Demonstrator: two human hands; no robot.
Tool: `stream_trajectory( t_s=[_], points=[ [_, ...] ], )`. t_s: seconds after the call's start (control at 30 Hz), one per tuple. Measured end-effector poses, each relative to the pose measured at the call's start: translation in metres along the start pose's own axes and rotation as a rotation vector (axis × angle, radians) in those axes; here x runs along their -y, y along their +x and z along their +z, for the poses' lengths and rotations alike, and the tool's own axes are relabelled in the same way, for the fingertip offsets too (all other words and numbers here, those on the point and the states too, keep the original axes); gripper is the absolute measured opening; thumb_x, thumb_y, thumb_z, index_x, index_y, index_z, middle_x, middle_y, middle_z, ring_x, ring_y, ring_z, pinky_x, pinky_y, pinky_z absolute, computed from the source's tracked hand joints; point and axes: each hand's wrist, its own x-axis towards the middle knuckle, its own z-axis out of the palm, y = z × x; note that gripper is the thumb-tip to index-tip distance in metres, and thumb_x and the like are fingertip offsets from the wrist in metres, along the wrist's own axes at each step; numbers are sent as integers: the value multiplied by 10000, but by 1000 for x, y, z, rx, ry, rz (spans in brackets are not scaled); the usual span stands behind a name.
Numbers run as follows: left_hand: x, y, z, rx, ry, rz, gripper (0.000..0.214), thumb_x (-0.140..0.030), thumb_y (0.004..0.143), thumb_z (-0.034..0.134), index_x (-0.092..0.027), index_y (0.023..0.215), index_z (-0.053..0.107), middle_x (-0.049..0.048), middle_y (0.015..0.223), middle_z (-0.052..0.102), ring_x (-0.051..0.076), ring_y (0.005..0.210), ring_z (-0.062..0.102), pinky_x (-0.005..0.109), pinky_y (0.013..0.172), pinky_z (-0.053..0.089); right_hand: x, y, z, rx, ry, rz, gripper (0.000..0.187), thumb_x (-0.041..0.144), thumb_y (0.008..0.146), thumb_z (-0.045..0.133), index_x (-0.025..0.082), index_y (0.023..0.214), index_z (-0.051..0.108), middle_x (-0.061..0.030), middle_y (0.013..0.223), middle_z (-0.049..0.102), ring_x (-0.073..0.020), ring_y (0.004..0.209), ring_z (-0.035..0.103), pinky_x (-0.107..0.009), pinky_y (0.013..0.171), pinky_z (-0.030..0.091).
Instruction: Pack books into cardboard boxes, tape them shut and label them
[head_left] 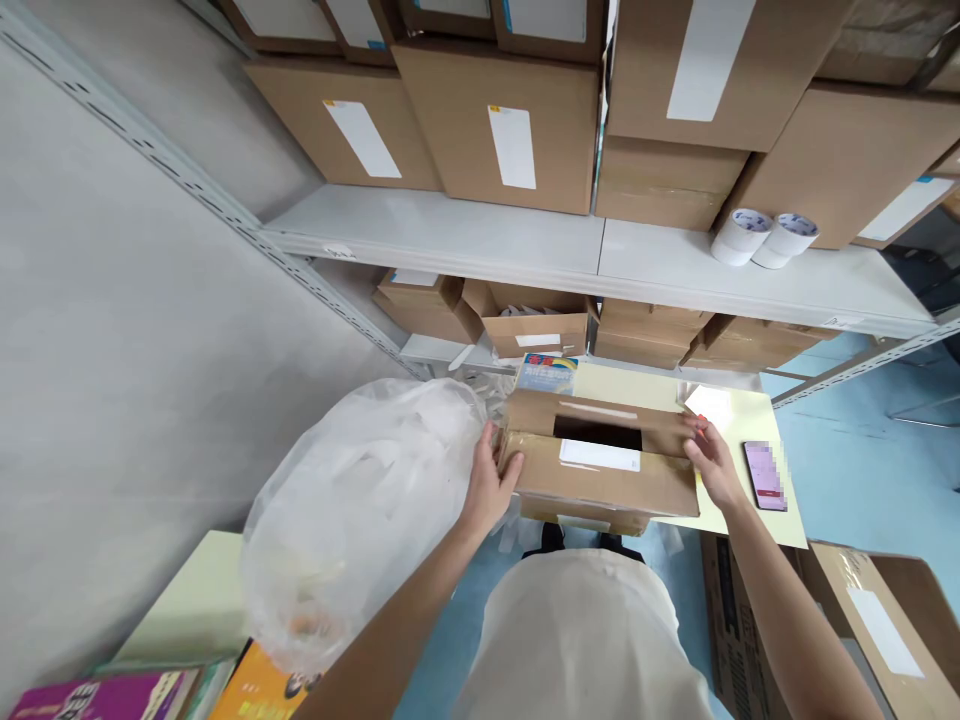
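Note:
A brown cardboard box [540,475] is in front of my body at the near edge of a pale yellow table [780,525]. Its top flaps stand partly apart, and a dark gap shows between them beside a white label [600,455]. My left hand [491,485] grips the box's left end, thumb over the top. At the right end, my right hand [712,460] pinches the edge of the flaps. A small red item [701,423] shows by its fingertips; I cannot make out what it is.
A phone [765,475] lies on the table's right side, a blue printed booklet [547,373] at its back. Left of the table bulges a large clear plastic bag [360,510]. Shelves [465,235] ahead carry cartons and tape rolls [741,236]. An open carton [877,610] stands lower right.

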Motion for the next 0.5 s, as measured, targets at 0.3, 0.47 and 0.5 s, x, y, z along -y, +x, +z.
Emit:
stream_trajectory(
  t_s=[0.3,0.47,0.5],
  points=[
    [3,11,-18,228,-38,-10,694,-459,916,478,-228,1538,276,96,1591,346,255,1464,325,450,1202,279,-11,-19,22,-24,-41,165,443,611,776,634,281,1065,576,-109,1306,592,-286,983,671,-453,759,599],
    [-8,21,-20,226,-117,-29,770,-489,880,527,-206,1548,268,78,1557,411,246,1424,397,408,1182,321,-4,-8,14,-40,-50,109,440,601,768,640,294,1083,616,-101,1350,583,-349,1247,556,-508,903,560],
    [-14,22,-21,224,-115,-21,777,-495,881,522,-205,1552,260,74,1552,421,243,1426,394,405,1183,318,-4,-7,12,-46,-60,94,437,595,781,629,298,1101,616,-99,1348,588,-350,1252,554,-517,913,555]
  ],
)
